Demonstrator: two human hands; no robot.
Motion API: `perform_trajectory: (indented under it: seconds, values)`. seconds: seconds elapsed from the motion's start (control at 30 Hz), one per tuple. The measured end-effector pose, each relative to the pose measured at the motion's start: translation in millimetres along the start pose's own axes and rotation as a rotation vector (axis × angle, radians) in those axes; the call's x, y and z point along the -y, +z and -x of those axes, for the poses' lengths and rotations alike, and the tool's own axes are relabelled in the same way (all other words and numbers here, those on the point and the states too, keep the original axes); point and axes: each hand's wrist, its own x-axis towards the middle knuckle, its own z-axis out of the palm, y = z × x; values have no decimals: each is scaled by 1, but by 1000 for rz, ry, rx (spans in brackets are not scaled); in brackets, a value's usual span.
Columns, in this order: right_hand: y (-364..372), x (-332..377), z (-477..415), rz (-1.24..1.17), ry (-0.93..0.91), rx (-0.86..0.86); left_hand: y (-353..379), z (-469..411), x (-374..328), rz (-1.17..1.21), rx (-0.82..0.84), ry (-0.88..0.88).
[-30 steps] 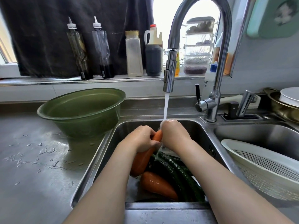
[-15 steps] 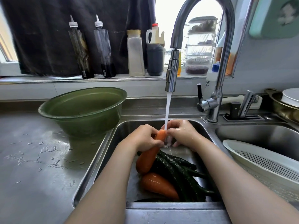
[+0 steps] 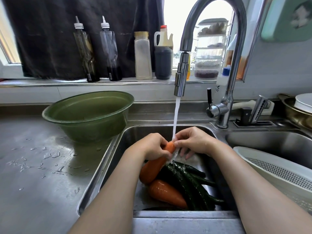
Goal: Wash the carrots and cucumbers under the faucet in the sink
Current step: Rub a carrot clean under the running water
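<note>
Under the faucet [image 3: 182, 65] the left hand [image 3: 150, 146] grips one carrot [image 3: 155, 168], the right hand [image 3: 194, 141] pinching its tip, above a second carrot [image 3: 167, 194] and perhaps four cucumbers [image 3: 190, 183].

bowl [image 3: 87, 115] left of sink [image 3: 108, 168], colander [image 3: 276, 174] right

right hand [image 3: 194, 142] slid off carrot [image 3: 152, 168] tip, stream [image 3: 175, 119] now striking it
</note>
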Motion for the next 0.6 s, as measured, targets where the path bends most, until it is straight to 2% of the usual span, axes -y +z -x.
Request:
perform_trajectory:
  seconds: [0.33, 0.5, 0.6]
  values:
    - [-2, -3, -3, 47, 49, 130, 5, -2, -2, -111, 64, -26]
    - [1, -2, -7, -20, 101, 147, 4, -1, -1, -89, 26, -24]
    - [6, 2, -9, 36, 143, 129, 5, -3, -2, -89, -7, -31]
